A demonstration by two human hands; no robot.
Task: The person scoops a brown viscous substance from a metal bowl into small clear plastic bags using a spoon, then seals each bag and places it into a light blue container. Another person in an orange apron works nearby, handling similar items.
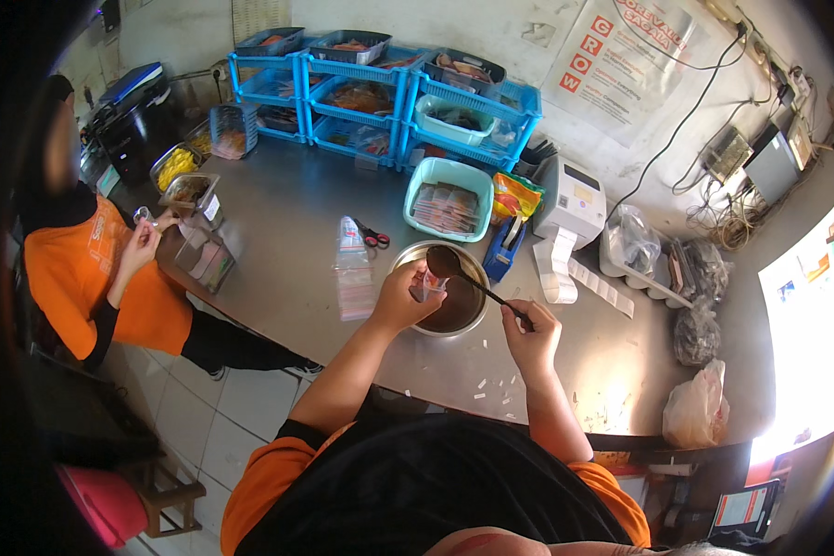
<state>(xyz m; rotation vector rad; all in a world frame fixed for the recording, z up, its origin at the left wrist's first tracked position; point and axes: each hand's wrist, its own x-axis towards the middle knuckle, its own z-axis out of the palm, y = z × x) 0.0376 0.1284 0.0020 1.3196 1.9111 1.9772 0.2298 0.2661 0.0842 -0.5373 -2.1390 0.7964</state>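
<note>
My left hand [404,293] holds a small clear plastic bag [433,283] with coloured print over a round metal bowl [484,306]. Brown powder or sauce [452,310] covers the bowl's bottom; which of the two I cannot tell. In my right hand [534,335] is the black handle of a spoon [444,261]. The spoon's round head is at the bag's mouth, and its contents are hard to make out. Left of the bowl lie flat zip-lock plastic bags [356,285] beside scissors [373,236] with red and black handles.
Behind the bowl stand a mint-green basket [486,201] of packed sachets, a blue tape dispenser [504,249] and a white label printer [570,198] trailing labels. Blue stacked racks [356,104] line the wall. At left a co-worker [121,278] handles items beside metal containers [193,193]. Paper scraps [481,383] litter the near edge.
</note>
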